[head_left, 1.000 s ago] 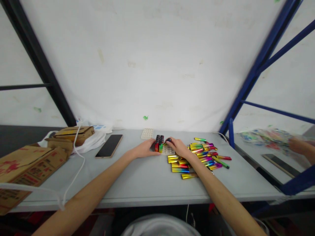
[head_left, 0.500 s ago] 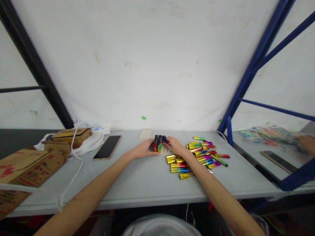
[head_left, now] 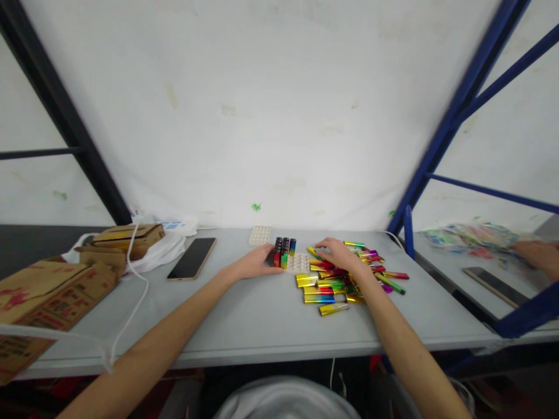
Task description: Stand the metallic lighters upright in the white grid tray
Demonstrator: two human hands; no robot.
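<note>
Standing upright against left hand (head_left: 255,263): black-topped tubes (head_left: 280,255).

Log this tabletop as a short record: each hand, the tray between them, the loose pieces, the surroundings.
Left hand: at the left side of the upright pieces, thumb on the near side
Right hand: over the far part of the loose pieces; grip unclear
Near tray: white, bumpy; upright pieces to the left, bare patch to the right
Loose pieces: shiny, multicoloured, lying heaped
Behind: second white tray
Left side: phone, cardboard boxes
Right edge: another person's hand, blurred
</note>
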